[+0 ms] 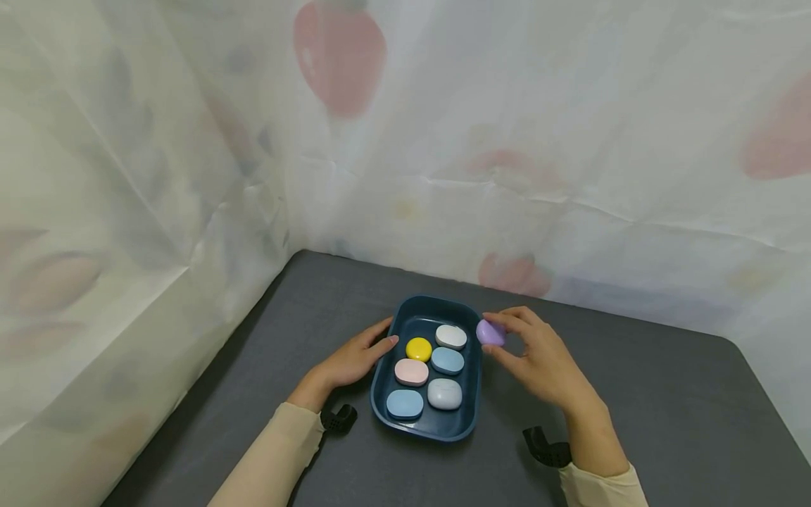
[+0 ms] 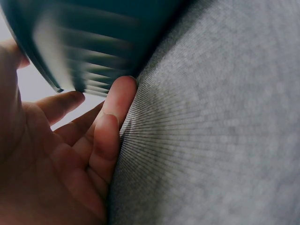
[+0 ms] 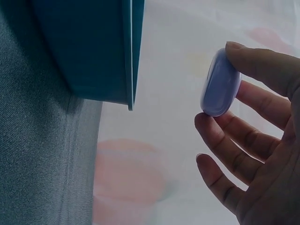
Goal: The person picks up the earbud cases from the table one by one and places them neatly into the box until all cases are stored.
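Observation:
My left hand (image 1: 351,360) holds the left side of a dark blue tray (image 1: 438,425), thumb at the rim and fingers against the outer wall. In the left wrist view the tray's ribbed wall (image 2: 89,47) hangs over my fingers, low on the grey cloth. Just outside the tray's right rim, my right hand (image 1: 543,359) pinches a glossy purple oval case (image 1: 491,332) that resembles an earbud case. The right wrist view shows that purple case (image 3: 221,84) on edge between thumb and fingertips, apart from the tray.
Inside the tray lie a white case (image 1: 451,336), a round yellow one (image 1: 418,349), a pink one (image 1: 411,372), two light blue ones (image 1: 447,360) and a pale grey one (image 1: 444,393). A grey cloth (image 1: 633,394) covers the table; printed curtains (image 1: 570,127) hang behind and left.

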`<action>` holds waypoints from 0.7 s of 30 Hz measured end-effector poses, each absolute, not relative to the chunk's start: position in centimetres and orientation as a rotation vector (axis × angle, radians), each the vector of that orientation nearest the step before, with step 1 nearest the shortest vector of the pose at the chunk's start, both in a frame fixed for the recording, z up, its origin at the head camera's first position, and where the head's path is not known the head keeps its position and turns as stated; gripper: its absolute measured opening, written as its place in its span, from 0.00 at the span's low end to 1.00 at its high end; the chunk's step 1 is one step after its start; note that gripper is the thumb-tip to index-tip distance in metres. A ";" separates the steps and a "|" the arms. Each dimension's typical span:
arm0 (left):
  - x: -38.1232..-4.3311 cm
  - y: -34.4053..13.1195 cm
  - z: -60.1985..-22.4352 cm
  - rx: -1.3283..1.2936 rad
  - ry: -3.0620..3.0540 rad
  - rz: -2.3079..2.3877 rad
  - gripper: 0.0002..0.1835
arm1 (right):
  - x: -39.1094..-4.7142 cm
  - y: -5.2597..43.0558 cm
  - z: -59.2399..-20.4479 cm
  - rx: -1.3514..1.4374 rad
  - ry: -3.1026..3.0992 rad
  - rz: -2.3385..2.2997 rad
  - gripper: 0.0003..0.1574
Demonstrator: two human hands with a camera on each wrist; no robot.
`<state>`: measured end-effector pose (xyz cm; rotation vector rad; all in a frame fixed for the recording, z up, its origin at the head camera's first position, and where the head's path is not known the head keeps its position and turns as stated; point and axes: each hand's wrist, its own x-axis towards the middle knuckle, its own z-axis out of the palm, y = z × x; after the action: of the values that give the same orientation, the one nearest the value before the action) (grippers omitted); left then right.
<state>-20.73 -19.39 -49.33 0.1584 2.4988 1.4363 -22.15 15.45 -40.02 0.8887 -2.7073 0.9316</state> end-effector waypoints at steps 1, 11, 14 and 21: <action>-20.7 -19.4 -49.3 0.159 2.499 1.436 0.38 | -22.1 15.4 -40.0 0.891 -2.711 0.927 0.31; -20.7 -19.5 -49.5 0.149 2.495 1.438 0.38 | -21.9 14.7 -40.4 0.972 -2.736 0.923 0.31; -20.7 -19.5 -49.6 0.151 2.497 1.440 0.38 | -21.8 14.4 -40.5 0.983 -2.758 0.901 0.31; -20.9 -19.5 -49.6 0.155 2.496 1.442 0.39 | -21.4 13.7 -40.5 1.033 -2.798 0.881 0.33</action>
<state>-20.89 -19.47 -49.61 0.1551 2.4957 1.4423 -21.39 13.73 -40.47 1.0329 -2.7983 0.8810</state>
